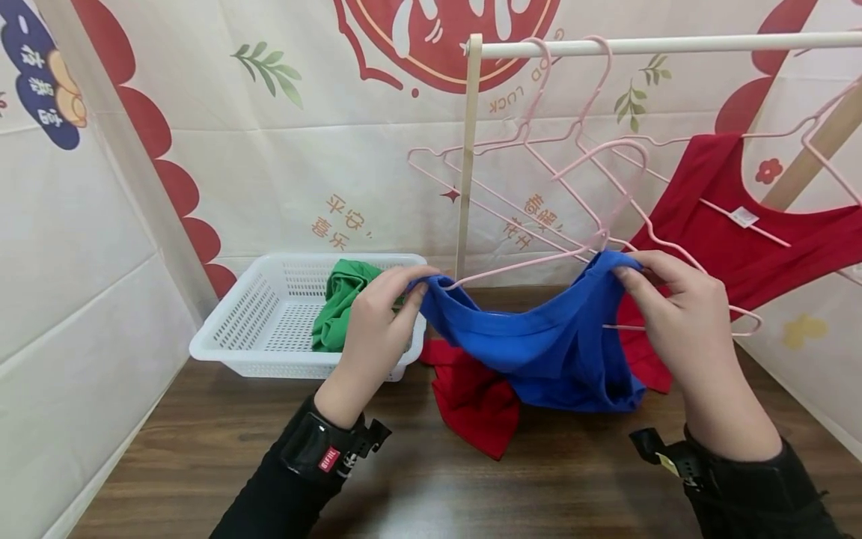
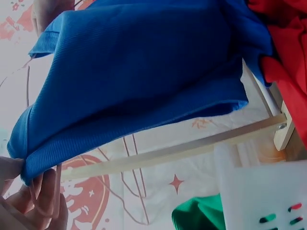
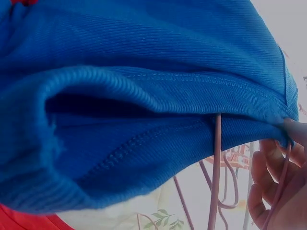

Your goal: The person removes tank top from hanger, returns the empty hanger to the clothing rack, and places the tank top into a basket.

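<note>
A blue ribbed tank top (image 1: 539,348) hangs between both hands above the table, with a pink hanger (image 1: 521,267) running into its neck opening. My left hand (image 1: 377,318) pinches its left shoulder; in the left wrist view, the hanger's rounded end lies against the left fingers (image 2: 45,196). On the other side, my right hand (image 1: 687,322) holds the right shoulder between thumb and fingers. The right wrist view shows a gaping opening in the blue fabric (image 3: 158,91) and a pink hanger bar (image 3: 217,167) coming out of it. The hanger's hook points up, apart from the rail.
A white rack rail (image 1: 646,46) carries several pink hangers, with a red tank top (image 1: 707,217) on one at right. A white perforated basket (image 1: 263,364) holds green cloth (image 1: 343,299) at left. Red cloth (image 1: 478,408) lies on the wooden table under the blue top.
</note>
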`<state>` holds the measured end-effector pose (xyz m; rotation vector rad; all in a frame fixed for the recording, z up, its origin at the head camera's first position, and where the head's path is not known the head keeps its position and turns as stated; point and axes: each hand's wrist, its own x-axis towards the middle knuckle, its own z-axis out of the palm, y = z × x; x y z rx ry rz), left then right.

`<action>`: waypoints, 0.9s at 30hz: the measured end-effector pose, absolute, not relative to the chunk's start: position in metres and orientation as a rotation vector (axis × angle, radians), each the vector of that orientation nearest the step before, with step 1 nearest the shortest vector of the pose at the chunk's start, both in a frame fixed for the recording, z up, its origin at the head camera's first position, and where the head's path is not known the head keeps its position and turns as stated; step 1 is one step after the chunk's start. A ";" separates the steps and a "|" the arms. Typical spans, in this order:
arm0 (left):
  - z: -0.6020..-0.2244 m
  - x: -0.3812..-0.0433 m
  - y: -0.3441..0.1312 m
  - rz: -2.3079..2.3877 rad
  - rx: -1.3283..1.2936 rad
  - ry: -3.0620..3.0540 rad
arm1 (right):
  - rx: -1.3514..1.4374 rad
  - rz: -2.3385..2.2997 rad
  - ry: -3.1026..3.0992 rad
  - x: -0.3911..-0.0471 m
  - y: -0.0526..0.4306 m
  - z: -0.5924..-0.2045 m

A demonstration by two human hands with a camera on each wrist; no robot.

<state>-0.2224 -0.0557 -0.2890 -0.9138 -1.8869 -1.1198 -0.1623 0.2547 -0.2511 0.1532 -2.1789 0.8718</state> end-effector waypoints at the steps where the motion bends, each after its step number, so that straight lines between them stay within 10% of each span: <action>1: -0.289 -0.223 -0.057 -1.132 -0.905 -1.891 | 0.142 0.879 -2.179 -0.162 0.255 -0.251; 27: -0.292 -0.239 -0.082 -1.256 -0.602 -2.069 | 0.025 1.093 -2.134 -0.168 0.278 -0.255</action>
